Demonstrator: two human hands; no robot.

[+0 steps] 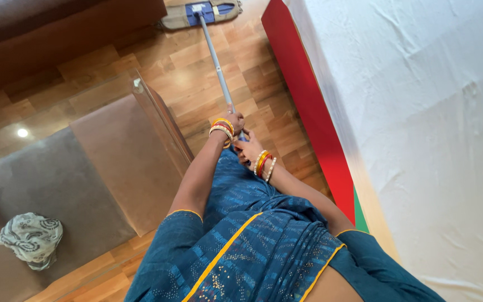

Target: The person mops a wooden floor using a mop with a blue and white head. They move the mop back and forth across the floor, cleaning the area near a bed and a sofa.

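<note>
Two hands, left hand (235, 120) and right hand (248, 149), both clasp one mop handle (214, 56), its one flat mop head (201, 13) at twelve o'clock on the wooden floor (174, 67); one crumpled cloth (30, 239) lies at eight o'clock.

No packages, labels, signs or screens visible.

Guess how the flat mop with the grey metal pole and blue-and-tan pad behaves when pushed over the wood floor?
The flat mop probably glides easily: its pad lies flat on smooth wood floor. The thin pole looks straight and stiff, likely light. Both the left hand and right hand grip its upper end, so the far pad may swivel or wander.
</note>
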